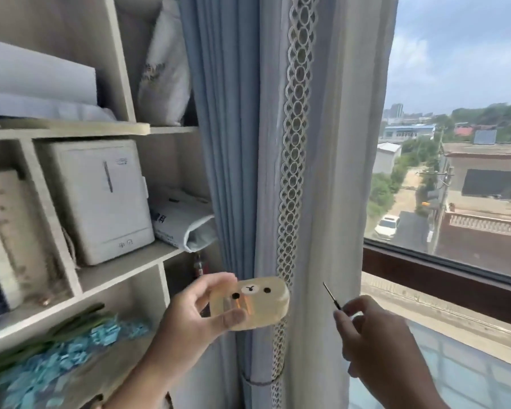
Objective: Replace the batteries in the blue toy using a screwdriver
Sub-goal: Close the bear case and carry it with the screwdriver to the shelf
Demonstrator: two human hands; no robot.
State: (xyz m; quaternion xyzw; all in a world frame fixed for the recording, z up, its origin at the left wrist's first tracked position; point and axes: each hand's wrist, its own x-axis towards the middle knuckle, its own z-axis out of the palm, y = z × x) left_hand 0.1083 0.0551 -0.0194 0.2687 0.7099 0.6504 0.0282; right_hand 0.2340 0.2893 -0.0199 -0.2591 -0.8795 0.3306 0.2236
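Note:
My left hand (194, 317) holds a small tan box-shaped toy (266, 302) with a bear face of two black dot eyes and a white muzzle. Thumb and fingers pinch its left end, in front of the curtain. No blue toy shows in view. My right hand (375, 335) is closed on a thin screwdriver (331, 295), whose dark shaft points up and to the left. The tip stands a short way right of the toy, not touching it.
A pale shelf unit (121, 273) fills the left side, with a white box (101, 199), a folded package (183, 219) and blue paper flowers (56, 358). Blue and white curtains (233, 143) hang in the middle. A window (455, 143) with a dark frame is at right.

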